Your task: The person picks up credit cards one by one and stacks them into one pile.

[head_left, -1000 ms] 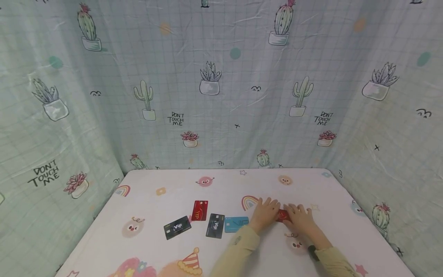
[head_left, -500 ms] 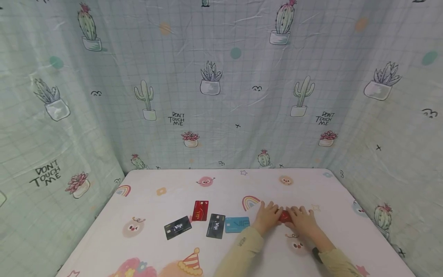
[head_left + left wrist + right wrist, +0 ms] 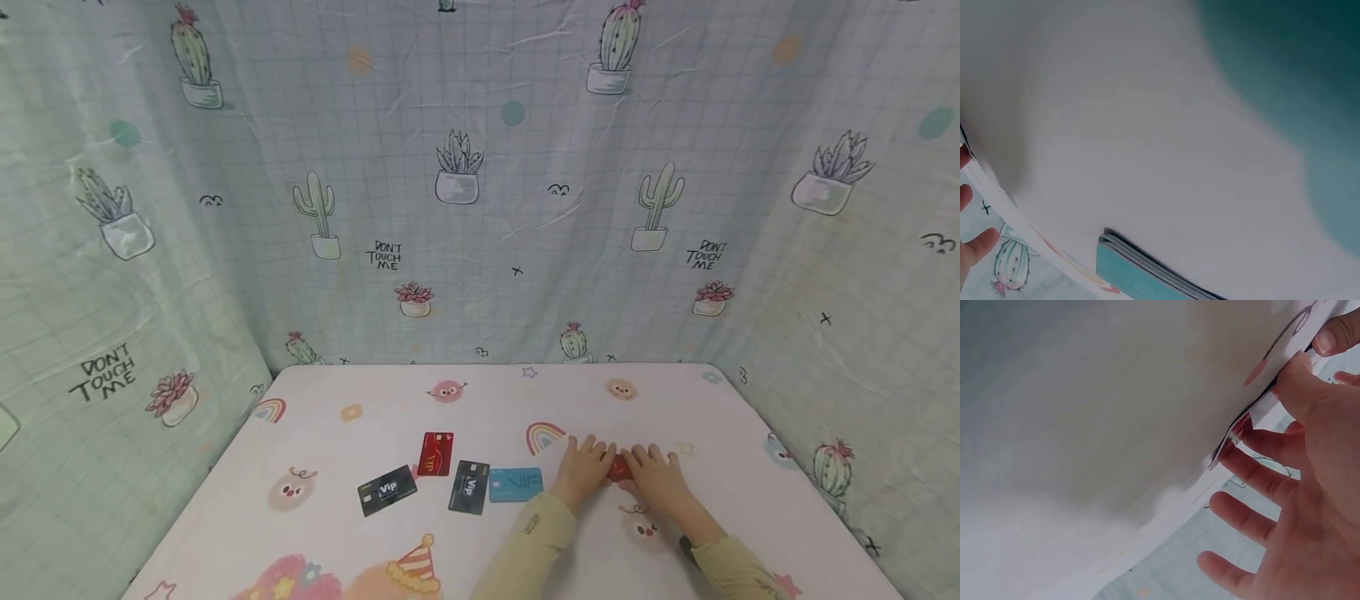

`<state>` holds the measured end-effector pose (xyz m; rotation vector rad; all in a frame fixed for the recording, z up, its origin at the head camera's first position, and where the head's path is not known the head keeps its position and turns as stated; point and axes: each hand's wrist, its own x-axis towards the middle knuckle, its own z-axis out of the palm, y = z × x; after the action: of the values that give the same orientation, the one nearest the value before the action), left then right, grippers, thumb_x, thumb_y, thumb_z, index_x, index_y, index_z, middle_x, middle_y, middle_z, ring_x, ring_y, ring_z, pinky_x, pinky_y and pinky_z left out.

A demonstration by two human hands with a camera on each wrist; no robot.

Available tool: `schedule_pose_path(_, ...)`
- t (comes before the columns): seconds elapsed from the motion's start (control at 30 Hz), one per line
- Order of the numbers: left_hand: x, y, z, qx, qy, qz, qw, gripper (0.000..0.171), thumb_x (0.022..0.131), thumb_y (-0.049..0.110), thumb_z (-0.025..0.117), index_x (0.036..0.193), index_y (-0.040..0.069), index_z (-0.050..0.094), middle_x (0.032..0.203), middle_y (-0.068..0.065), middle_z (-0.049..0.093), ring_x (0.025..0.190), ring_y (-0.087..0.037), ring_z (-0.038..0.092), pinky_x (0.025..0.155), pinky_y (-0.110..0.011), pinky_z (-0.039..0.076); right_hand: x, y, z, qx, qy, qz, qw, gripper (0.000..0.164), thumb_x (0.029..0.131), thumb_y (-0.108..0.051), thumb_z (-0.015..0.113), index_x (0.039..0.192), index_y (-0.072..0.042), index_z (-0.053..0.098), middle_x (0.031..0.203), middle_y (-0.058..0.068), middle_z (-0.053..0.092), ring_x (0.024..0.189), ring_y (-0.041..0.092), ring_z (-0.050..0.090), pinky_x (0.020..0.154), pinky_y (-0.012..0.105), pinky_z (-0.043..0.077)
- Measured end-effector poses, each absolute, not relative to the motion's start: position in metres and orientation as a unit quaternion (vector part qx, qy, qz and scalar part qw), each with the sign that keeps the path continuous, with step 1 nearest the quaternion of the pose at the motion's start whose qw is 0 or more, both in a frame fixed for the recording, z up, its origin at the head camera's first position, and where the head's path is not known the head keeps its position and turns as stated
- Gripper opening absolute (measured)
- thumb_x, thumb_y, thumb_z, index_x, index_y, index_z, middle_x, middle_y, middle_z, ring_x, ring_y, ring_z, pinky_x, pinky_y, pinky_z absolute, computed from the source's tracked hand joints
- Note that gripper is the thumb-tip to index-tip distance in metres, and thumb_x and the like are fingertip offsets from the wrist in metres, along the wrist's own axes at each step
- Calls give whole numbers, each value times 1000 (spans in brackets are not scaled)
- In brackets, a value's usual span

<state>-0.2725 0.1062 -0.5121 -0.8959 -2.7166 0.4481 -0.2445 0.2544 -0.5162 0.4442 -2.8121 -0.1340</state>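
Right hand (image 3: 660, 481) and left hand (image 3: 583, 471) met at the gripped red card (image 3: 619, 468), which sat between them toward the right part of the table (image 3: 345, 454). Thumb and fingers of the right one pinched its end, plain in that wrist's own view, where the outer fingers spread loosely away from it. At the opposite end the left one's thumb pressed on the edge, though most of that hold was cut off by the border, and the left wrist view caught only a few fingertips at its margin. Both ends of the card were covered, so its print could not be read, nor could it be told whether one card or several lay in the grasp.

Well to the left, a loose red card (image 3: 436, 454) lay near a slanted black card (image 3: 387, 490) and an upright black card (image 3: 469, 487). Just beside the latter was the blue card (image 3: 514, 485), its right end close by the left sleeve (image 3: 532, 542); the left wrist view showed several layered edges under a blue face, cropped at the bottom. Something dark (image 3: 687, 550) at the right wrist was mostly hidden by the right sleeve (image 3: 731, 567). A teal blur filling one corner of the left wrist view was too soft to identify.
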Motion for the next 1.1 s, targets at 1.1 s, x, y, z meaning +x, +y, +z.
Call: schedule_pose_path(1.1, -272, 107, -517, -317, -917, 181, 161, 49, 85, 50, 47, 128, 28, 42, 124, 11, 47, 118, -7, 42, 98, -29, 38, -249, 266, -515, 185, -967, -23, 172, 53, 70, -41, 68, 105, -3, 56, 92, 10, 48, 82, 25, 42, 63, 39, 40)
